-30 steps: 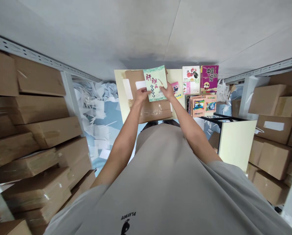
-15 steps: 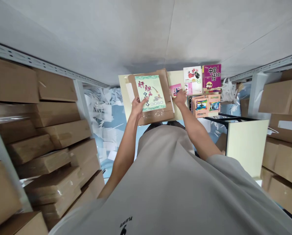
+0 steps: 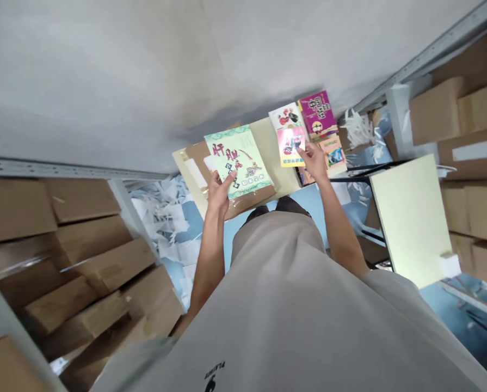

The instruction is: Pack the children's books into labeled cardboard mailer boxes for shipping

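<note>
My left hand (image 3: 221, 190) grips a pale green book (image 3: 245, 158) by its lower left edge, thumb on the cover. Below that book lies a flat piece of brown cardboard (image 3: 249, 201) on the cream tabletop (image 3: 282, 182). Between the thumb and fingers of my right hand (image 3: 314, 160) is a small pink and yellow booklet (image 3: 290, 142), held by its right edge. Behind the booklet is a white book with red fruit (image 3: 286, 115), partly covered by it. A purple book (image 3: 319, 113) lies to its right. Orange booklets (image 3: 333, 152) sit beside my right hand, partly hidden.
Shelves stacked with cardboard boxes stand at the left (image 3: 92, 239) and right (image 3: 472, 158). Paper scraps (image 3: 161, 218) cover the blue floor on the left. A cream panel on a black frame (image 3: 410, 218) stands at the right. A pale wall (image 3: 145, 81) rises behind the table.
My right hand has lifted the pink booklet off the table and brought it in front of the white book. The green book is raised nearer. The view has tilted and turned right.
</note>
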`<state>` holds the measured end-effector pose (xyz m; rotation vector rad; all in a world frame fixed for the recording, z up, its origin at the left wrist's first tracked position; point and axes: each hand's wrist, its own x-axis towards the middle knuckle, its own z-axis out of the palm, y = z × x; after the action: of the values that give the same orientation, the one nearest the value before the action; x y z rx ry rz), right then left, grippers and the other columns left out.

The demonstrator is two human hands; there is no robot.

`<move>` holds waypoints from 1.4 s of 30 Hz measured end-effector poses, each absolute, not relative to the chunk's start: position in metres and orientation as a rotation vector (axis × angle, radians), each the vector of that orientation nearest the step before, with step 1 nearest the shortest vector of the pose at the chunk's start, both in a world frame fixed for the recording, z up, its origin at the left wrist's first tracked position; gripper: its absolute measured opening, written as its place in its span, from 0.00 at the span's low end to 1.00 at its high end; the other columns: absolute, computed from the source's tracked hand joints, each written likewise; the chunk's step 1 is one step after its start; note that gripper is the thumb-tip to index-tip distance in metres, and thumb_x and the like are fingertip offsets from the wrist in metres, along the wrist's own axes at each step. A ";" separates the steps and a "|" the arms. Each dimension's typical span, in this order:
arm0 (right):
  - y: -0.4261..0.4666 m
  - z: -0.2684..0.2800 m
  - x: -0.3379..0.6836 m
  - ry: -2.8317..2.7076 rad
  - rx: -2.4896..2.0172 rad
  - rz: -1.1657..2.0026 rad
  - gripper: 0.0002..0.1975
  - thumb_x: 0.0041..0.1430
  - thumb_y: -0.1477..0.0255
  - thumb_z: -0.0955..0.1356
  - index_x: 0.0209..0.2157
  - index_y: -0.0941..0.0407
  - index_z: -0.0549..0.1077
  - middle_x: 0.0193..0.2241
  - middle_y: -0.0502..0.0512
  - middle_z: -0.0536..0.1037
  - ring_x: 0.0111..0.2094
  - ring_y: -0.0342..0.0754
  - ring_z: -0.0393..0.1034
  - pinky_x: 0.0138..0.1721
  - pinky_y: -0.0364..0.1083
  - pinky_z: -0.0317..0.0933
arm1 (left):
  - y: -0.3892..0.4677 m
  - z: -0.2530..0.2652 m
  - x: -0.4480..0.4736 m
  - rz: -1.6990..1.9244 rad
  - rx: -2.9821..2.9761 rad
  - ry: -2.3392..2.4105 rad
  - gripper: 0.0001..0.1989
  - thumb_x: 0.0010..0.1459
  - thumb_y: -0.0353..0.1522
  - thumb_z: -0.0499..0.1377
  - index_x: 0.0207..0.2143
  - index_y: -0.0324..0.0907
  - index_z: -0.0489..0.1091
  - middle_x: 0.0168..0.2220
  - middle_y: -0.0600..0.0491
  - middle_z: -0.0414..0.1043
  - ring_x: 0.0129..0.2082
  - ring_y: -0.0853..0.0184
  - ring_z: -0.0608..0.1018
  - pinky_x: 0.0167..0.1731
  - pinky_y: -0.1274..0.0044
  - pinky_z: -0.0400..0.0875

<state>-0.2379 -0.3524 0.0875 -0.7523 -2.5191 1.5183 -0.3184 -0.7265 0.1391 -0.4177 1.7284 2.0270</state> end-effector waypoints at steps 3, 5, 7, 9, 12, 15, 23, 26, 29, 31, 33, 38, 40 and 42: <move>-0.322 0.102 -0.201 -2.483 -0.943 1.468 0.33 0.67 0.36 0.76 0.44 0.54 0.84 0.43 0.60 0.88 0.48 0.61 0.82 0.53 0.56 0.78 | -0.694 0.146 -0.318 2.005 -0.266 1.686 0.49 0.40 0.58 0.89 0.58 0.45 0.80 0.67 0.39 0.84 0.73 0.43 0.82 0.74 0.55 0.80; -0.318 0.108 -0.188 -2.615 -1.171 1.285 0.26 0.69 0.44 0.79 0.39 0.55 0.84 0.40 0.60 0.88 0.48 0.61 0.82 0.57 0.57 0.78 | -0.667 0.151 -0.316 1.978 -0.151 1.637 0.48 0.41 0.59 0.89 0.57 0.45 0.80 0.65 0.40 0.86 0.68 0.44 0.86 0.69 0.56 0.84; -0.320 0.111 -0.184 -2.715 -1.381 1.054 0.18 0.70 0.54 0.80 0.43 0.56 0.85 0.49 0.65 0.89 0.56 0.65 0.82 0.64 0.60 0.76 | -0.639 0.158 -0.310 1.931 -0.054 1.583 0.46 0.42 0.59 0.89 0.55 0.46 0.80 0.62 0.40 0.87 0.63 0.44 0.89 0.62 0.57 0.88; -0.323 0.117 -0.179 -2.689 -1.467 0.910 0.19 0.72 0.58 0.80 0.53 0.58 0.86 0.63 0.73 0.85 0.68 0.69 0.78 0.73 0.64 0.71 | -0.614 0.166 -0.300 1.875 0.031 1.530 0.45 0.43 0.58 0.89 0.55 0.46 0.79 0.58 0.42 0.89 0.59 0.45 0.90 0.57 0.59 0.90; -0.325 0.136 -0.153 -2.408 -1.391 1.162 0.32 0.78 0.44 0.72 0.61 0.57 0.85 0.66 0.74 0.84 0.71 0.70 0.77 0.76 0.67 0.70 | -0.580 0.178 -0.279 1.793 0.148 1.445 0.44 0.43 0.58 0.89 0.53 0.46 0.80 0.54 0.44 0.91 0.56 0.46 0.92 0.55 0.60 0.91; -0.332 0.171 -0.097 -1.897 -1.209 1.851 0.52 0.74 0.24 0.56 0.60 0.53 0.87 0.54 0.68 0.91 0.61 0.69 0.86 0.65 0.67 0.80 | -0.546 0.190 -0.249 1.709 0.245 1.387 0.44 0.43 0.58 0.89 0.52 0.45 0.79 0.52 0.44 0.91 0.53 0.47 0.92 0.52 0.61 0.90; -0.325 0.234 0.069 -1.295 -1.112 1.799 0.48 0.59 0.32 0.81 0.70 0.47 0.83 0.56 0.59 0.92 0.58 0.68 0.88 0.56 0.65 0.87 | -0.419 0.208 -0.133 1.483 0.460 1.313 0.42 0.41 0.56 0.90 0.48 0.44 0.79 0.47 0.48 0.91 0.48 0.53 0.91 0.47 0.68 0.86; -0.297 0.236 0.126 -1.198 -1.143 1.662 0.42 0.64 0.35 0.79 0.68 0.48 0.84 0.54 0.58 0.93 0.53 0.65 0.89 0.52 0.62 0.87 | -0.366 0.212 -0.083 1.356 0.507 1.198 0.40 0.45 0.60 0.87 0.47 0.44 0.80 0.47 0.47 0.92 0.49 0.51 0.92 0.50 0.65 0.88; -0.273 0.240 0.184 -1.126 -1.139 1.572 0.38 0.66 0.39 0.79 0.67 0.48 0.85 0.54 0.58 0.92 0.52 0.63 0.89 0.52 0.62 0.86 | -0.320 0.216 -0.035 1.248 0.527 1.134 0.40 0.45 0.58 0.88 0.48 0.43 0.81 0.48 0.45 0.92 0.52 0.48 0.93 0.54 0.62 0.89; -0.262 0.243 0.218 -1.084 -1.162 1.523 0.37 0.67 0.39 0.79 0.67 0.47 0.85 0.51 0.58 0.92 0.51 0.63 0.89 0.51 0.63 0.87 | -0.294 0.217 -0.005 1.192 0.541 1.120 0.40 0.43 0.56 0.89 0.48 0.43 0.82 0.49 0.44 0.92 0.53 0.47 0.93 0.55 0.61 0.89; -0.254 0.244 0.245 -1.049 -1.206 1.470 0.36 0.68 0.39 0.78 0.66 0.47 0.85 0.48 0.57 0.92 0.49 0.63 0.88 0.50 0.63 0.87 | -0.274 0.217 0.022 1.146 0.560 1.107 0.40 0.43 0.57 0.88 0.49 0.43 0.82 0.49 0.43 0.92 0.54 0.46 0.93 0.56 0.60 0.89; -0.236 0.236 0.291 -1.040 -1.274 1.399 0.33 0.71 0.40 0.76 0.66 0.45 0.86 0.50 0.56 0.92 0.49 0.61 0.87 0.50 0.62 0.86 | -0.241 0.218 0.064 1.084 0.587 1.089 0.41 0.44 0.57 0.88 0.50 0.43 0.81 0.49 0.42 0.92 0.52 0.46 0.93 0.54 0.59 0.89; -0.229 0.231 0.301 -1.066 -1.352 1.304 0.34 0.71 0.40 0.76 0.67 0.46 0.85 0.54 0.59 0.91 0.56 0.65 0.87 0.54 0.64 0.86 | -0.230 0.218 0.073 1.086 0.603 1.110 0.40 0.44 0.58 0.88 0.48 0.43 0.81 0.49 0.42 0.92 0.51 0.47 0.93 0.53 0.60 0.89; -0.223 0.230 0.305 -1.087 -1.466 1.108 0.38 0.70 0.39 0.77 0.71 0.46 0.82 0.64 0.63 0.87 0.66 0.70 0.82 0.63 0.69 0.83 | -0.218 0.218 0.081 1.111 0.653 1.173 0.38 0.45 0.59 0.87 0.45 0.43 0.80 0.48 0.43 0.92 0.49 0.49 0.92 0.51 0.62 0.88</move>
<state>0.3054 -0.2227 0.2304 -1.4663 -1.0868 1.1082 0.0814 -0.2180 0.2183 0.6531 1.1734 1.1111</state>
